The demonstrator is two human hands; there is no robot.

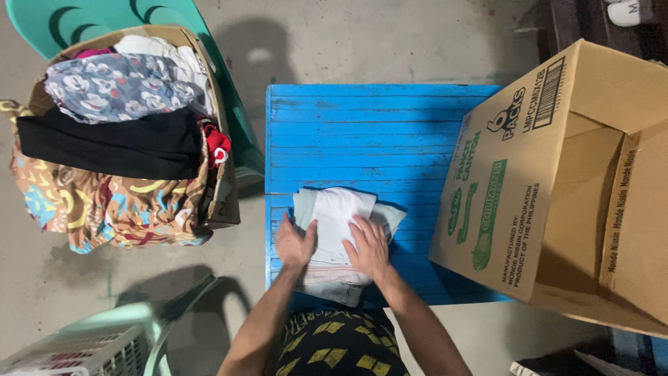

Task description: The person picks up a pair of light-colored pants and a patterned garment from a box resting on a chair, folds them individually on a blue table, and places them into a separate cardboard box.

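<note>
While both palms lie flat, fingers spread, left hand (293, 244) and right hand (367, 247) pressing the pale folded garment (336, 226) at the blue table's (362, 125) near edge, folding looks near done; next probably calls for lifting it squarely.

A white cloth (339, 226) lies on the bright blue surface (362, 132), with a tan box (557, 181) printed green and black right of it, and left of it black (111, 143), grey floral (115, 87) and orange patterned (90, 202) clothes.
</note>
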